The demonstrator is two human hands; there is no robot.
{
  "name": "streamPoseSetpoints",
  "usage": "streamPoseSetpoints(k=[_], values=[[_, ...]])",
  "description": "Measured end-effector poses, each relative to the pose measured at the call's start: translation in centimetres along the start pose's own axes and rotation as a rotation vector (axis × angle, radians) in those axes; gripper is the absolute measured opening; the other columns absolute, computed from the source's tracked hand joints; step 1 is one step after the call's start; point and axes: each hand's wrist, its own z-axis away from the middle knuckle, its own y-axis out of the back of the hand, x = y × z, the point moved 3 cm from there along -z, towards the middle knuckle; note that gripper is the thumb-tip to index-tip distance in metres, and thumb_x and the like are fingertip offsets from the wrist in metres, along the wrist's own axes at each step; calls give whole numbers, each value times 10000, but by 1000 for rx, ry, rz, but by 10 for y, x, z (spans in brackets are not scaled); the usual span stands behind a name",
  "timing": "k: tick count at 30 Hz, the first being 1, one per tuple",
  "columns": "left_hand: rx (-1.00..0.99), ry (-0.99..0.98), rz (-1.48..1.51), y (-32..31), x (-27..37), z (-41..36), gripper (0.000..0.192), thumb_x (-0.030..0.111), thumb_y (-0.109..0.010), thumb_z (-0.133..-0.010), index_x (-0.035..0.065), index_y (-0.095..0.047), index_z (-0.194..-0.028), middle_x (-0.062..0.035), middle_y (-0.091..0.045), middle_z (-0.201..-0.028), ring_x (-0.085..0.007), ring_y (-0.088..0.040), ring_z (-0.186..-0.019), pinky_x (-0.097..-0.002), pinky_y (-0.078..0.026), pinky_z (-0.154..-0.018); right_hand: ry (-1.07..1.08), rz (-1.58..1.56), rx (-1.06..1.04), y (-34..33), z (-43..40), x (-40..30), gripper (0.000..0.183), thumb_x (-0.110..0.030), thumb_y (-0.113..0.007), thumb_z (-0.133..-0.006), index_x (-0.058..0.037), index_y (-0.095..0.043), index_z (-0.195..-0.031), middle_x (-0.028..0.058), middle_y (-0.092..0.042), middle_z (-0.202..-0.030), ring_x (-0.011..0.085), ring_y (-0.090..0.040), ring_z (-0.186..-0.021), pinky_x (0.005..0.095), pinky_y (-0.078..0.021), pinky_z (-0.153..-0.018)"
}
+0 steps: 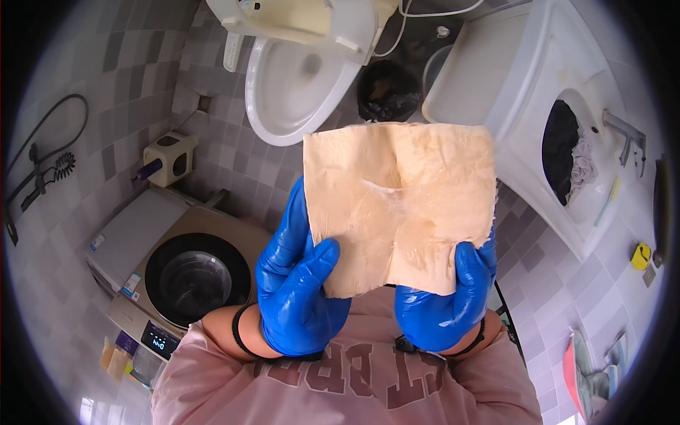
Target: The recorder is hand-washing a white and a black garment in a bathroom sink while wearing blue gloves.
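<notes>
A tan, square sheet of paper or cloth (425, 212) is spread out in front of me, creased down the middle, with a whitish wet-looking smear near its centre. Its lower edge is ragged. My left hand (300, 287), in a blue rubber glove, grips the lower left side with the thumb on top. In a matching glove, my right hand (451, 297) pinches the lower right corner, thumb on the near face. The fingers behind the sheet are mostly hidden.
Beyond the sheet stands a toilet (303, 79) with its lid raised, beside a bin (388, 93) with a black bag. At right is a washbasin (589, 175) holding dark and pale cloth. A front-loading washing machine (186, 276) stands at left.
</notes>
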Motion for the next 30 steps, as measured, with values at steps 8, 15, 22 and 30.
streamPoseSetpoints(k=[8, 15, 22, 30], values=[[-158, -142, -42, 7, -1, 16, 715, -100, -461, -928, -22, -234, -1602, -186, -321, -1640, -312, -336, -1508, -452, -274, -1230, 406, 383, -437, 11, 12, -4, 603, 56, -418, -880, 177, -364, -1469, 314, -425, -1535, 461, -482, -1375, 490, -370, -1175], [-315, 7, -280, -14, 8, 23, 954, 491, -611, -997, 6, -87, -1629, -174, -209, -1681, -315, -268, -1536, -436, -221, -1255, 227, 566, -879, -11, 2, 3, 757, -377, -454, -1031, 139, -256, -1548, 320, -260, -1626, 437, -235, -1532, 493, -150, -1251], [-539, 233, 75, -23, 38, 26, 1030, 780, -284, -972, 35, -27, -1635, -176, -104, -1704, -329, -174, -1565, -490, -148, -1268, 377, 610, -1026, -29, -5, -13, 1061, -369, -833, -821, 33, -230, -1596, 249, -296, -1636, 366, -300, -1516, 459, -260, -1219], [-727, 227, 487, 8, 69, 8, 824, 618, -349, -1049, -22, -299, -1566, -237, -336, -1613, -348, -354, -1487, -511, -259, -1233, 50, -27, -670, -41, 3, -56, 474, -178, -496, -1047, 114, -484, -1420, 228, -600, -1379, 298, -598, -1259, 454, -471, -1076]])
